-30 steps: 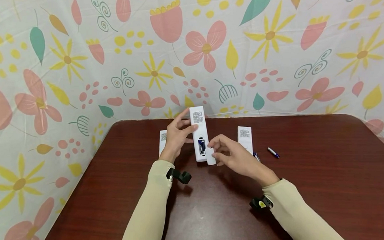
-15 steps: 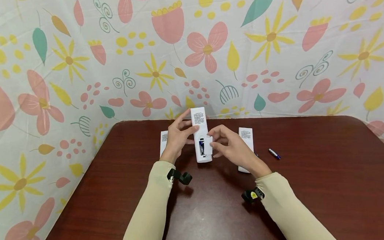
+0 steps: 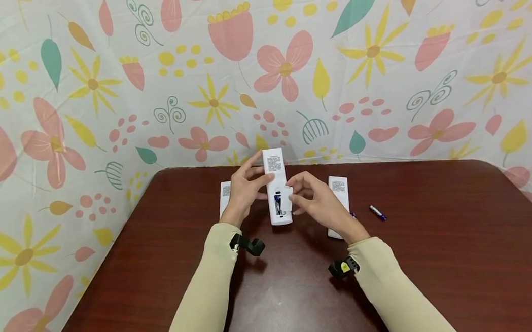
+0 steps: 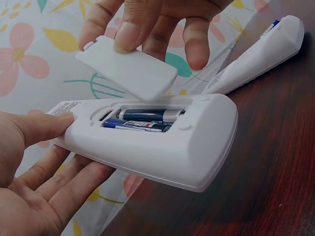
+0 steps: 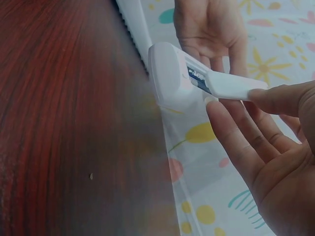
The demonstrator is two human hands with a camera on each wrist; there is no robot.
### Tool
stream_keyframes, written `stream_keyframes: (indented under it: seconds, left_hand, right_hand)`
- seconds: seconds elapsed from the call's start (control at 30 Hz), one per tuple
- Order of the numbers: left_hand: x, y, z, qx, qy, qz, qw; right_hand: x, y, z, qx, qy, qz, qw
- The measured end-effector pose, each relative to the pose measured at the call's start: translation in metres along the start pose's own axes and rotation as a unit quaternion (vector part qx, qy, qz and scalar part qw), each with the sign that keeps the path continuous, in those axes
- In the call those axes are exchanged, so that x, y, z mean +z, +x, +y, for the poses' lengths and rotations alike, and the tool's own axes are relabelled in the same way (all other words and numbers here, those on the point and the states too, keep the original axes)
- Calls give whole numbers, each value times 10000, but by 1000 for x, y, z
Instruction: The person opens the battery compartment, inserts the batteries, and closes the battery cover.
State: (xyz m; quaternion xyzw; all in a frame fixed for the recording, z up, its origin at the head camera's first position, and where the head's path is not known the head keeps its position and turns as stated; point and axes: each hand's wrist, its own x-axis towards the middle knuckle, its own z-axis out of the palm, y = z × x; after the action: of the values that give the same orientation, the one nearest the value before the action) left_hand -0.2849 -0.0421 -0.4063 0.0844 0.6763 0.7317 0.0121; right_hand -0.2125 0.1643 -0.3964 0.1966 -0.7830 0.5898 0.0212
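Note:
My left hand [image 3: 245, 190] grips a white remote control [image 3: 274, 181] by its sides, thumb on the back face, which is turned toward me. In the left wrist view its battery compartment lies uncovered, with two dark blue batteries [image 4: 142, 120] side by side. Between thumb and fingers my right hand [image 3: 316, 203] pinches the white battery cover [image 4: 129, 69]. That cover is tilted just above the compartment and hides part of it in the head view. Whether its edge touches the remote, I cannot tell.
A second white remote [image 3: 224, 194] lies at the left, partly behind my left hand. Another remote [image 3: 339, 192] rests at the right, partly behind my right hand, a battery end showing beside it. One loose battery [image 3: 378, 212] lies farther right on the brown table [image 3: 444, 236].
My right hand has brought the battery cover up and left, from beside the remote's lower end to over the right side of the compartment. My left hand and the remote have barely moved.

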Motion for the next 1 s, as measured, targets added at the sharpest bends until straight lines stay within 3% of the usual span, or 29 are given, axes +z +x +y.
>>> stream_keyframes:
  seconds: [1.0]
  left_hand:
    - [2, -1, 2, 53, -115, -116, 9999]
  right_hand:
    - [9, -2, 3, -10, -256, -100, 9996]
